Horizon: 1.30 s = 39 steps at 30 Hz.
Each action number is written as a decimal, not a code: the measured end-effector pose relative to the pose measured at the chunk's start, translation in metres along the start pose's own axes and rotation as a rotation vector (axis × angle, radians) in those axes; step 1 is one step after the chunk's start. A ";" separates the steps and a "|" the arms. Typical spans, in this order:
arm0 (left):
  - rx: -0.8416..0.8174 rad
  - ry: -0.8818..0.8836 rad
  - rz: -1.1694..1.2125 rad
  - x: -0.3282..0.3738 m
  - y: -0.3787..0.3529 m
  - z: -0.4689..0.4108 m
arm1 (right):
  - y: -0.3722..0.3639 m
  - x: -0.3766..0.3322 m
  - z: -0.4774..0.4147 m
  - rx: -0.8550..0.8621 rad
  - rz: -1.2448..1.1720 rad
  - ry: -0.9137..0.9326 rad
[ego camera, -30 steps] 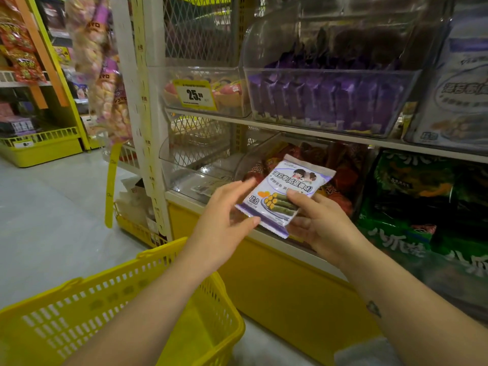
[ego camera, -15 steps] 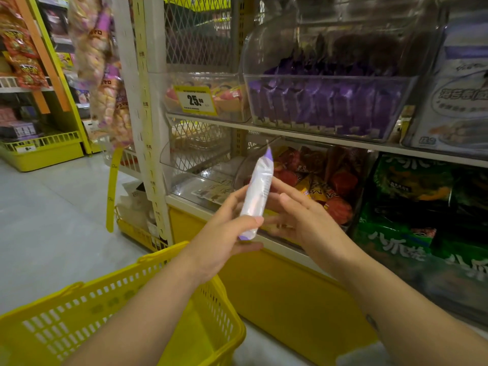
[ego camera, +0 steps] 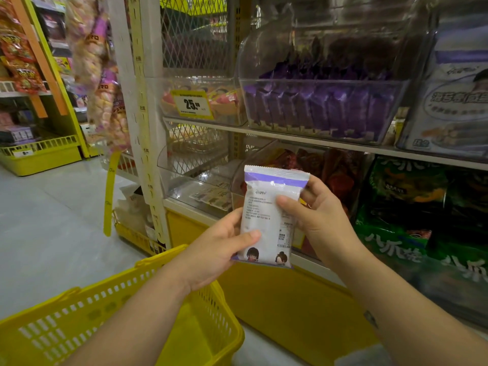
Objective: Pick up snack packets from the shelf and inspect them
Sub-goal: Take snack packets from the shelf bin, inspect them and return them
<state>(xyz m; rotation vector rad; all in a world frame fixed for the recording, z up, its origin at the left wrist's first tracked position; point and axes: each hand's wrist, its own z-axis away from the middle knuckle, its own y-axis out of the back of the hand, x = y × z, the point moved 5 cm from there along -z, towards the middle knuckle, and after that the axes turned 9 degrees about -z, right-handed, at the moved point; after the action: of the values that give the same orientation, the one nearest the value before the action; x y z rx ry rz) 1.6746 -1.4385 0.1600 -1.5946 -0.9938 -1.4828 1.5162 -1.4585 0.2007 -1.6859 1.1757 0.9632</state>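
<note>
The snack packet (ego camera: 269,217) stands upright above the yellow basket's (ego camera: 200,334) far end, printed back toward the camera. The left hand (ego camera: 211,257) pinches its lower corner and the right hand (ego camera: 322,220) its upper side, fingers curled behind. The film looks slick, so a loosened pinch could drop it outside the basket.

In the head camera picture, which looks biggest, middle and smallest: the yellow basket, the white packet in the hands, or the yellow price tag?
Biggest: yellow basket, though it is nearest the camera.
Middle: white packet.
Smallest: price tag, though it sits farther back.
</note>
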 end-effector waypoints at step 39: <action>0.362 -0.177 -0.369 0.015 0.003 0.001 | -0.036 -0.004 0.028 -0.411 0.377 -0.067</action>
<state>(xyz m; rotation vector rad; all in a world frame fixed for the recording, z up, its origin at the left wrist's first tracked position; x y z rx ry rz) 1.6784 -1.4385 0.1749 -1.3431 -1.6268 -1.3074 1.5466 -1.4242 0.2018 -1.7551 1.3450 1.5700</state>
